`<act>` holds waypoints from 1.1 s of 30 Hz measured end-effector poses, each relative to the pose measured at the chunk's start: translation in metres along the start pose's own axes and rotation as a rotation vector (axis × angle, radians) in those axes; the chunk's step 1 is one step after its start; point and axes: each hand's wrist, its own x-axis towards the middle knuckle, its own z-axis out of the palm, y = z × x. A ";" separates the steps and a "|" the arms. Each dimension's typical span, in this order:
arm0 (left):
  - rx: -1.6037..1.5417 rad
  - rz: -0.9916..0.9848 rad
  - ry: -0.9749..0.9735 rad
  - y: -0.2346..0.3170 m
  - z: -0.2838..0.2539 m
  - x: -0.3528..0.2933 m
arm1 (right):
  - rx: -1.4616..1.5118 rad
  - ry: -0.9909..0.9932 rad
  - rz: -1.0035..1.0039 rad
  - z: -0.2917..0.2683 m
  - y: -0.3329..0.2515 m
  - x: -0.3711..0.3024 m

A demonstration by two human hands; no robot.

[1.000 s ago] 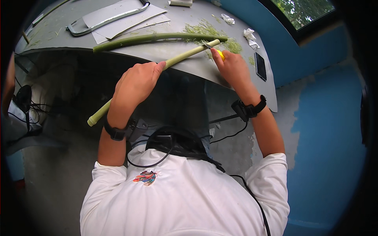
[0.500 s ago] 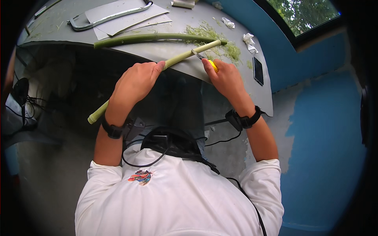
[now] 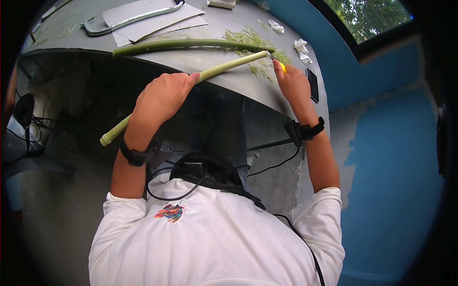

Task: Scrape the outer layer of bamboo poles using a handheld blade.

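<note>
A grey table (image 3: 181, 58) spreads out across the room, and a long green stalk (image 3: 176, 45) lies over it. On the near side of the green stalk, a paler stalk (image 3: 234, 63) slants across the table's edge, its far tip close to the green one's right end. Beyond the green stalk's left half are white sheets (image 3: 167, 22), a metal saw frame (image 3: 138, 20) resting over them. Shavings (image 3: 243, 38) (quite a mess of them) scatter around its right end. The left hand (image 3: 164, 95), nearer than the green stalk, is wrapped round the pale one. The right hand (image 3: 292, 82), just off the green stalk's right end, is curled round a handle. Farther right of that end lie a dark phone (image 3: 312, 86), partly hidden, and crumpled tissues (image 3: 301, 47). Smallest is the right hand's yellow-handled knife (image 3: 282, 67), its blade by the pale tip; whether they touch, I can't tell.
</note>
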 end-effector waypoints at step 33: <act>-0.102 0.061 -0.031 -0.017 0.001 0.006 | -0.067 0.087 0.095 -0.027 -0.009 -0.004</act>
